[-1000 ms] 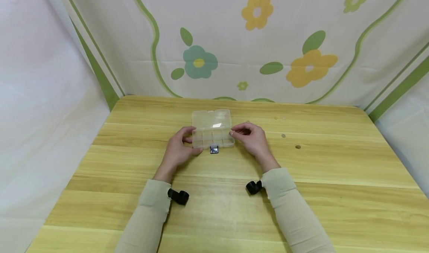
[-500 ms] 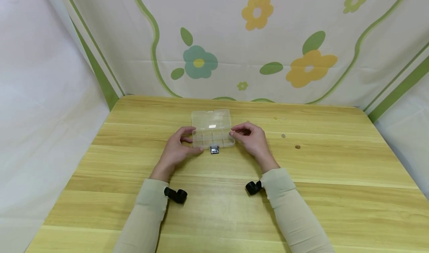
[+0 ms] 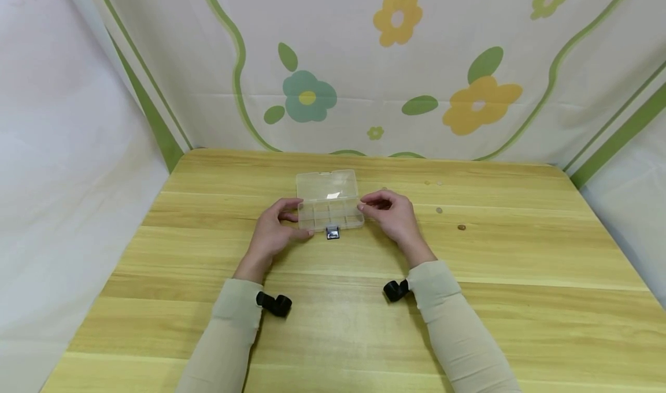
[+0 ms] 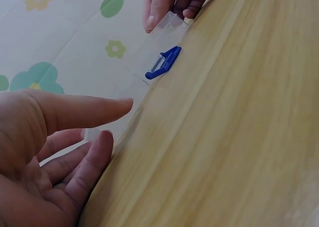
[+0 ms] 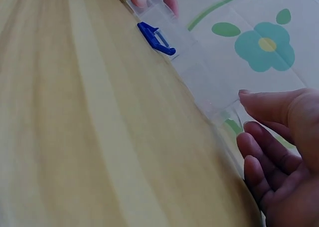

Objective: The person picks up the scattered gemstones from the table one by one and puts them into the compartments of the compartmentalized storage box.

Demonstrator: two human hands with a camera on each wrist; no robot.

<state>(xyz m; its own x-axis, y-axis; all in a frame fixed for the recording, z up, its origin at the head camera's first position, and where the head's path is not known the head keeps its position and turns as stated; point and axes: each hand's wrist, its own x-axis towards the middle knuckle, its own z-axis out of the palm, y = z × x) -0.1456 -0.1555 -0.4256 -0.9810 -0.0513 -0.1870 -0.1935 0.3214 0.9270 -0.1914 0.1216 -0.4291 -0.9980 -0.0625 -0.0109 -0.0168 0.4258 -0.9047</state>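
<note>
A clear plastic compartment box (image 3: 330, 212) stands on the table with its lid (image 3: 326, 185) raised at the back. Its blue latch (image 3: 332, 232) hangs open at the front, showing bright blue in both wrist views. My left hand (image 3: 274, 226) holds the box's left end, thumb at the front edge and index finger at the back corner. At the opposite end, my right hand (image 3: 391, 215) pinches the side wall between thumb and index finger, its other fingers curled below. The right thumb (image 5: 269, 105) sits right at the rim in the right wrist view.
Several small coin-like pieces lie right of the box, including a brown one (image 3: 461, 227), a grey one (image 3: 439, 210) and a yellowish one (image 3: 427, 182). A flowered curtain (image 3: 354, 63) hangs behind the wooden table (image 3: 333, 335).
Both hands stay at the box's ends, and the box and its raised lid keep their place. Only a slight shift of the left forearm and of the head view shows.
</note>
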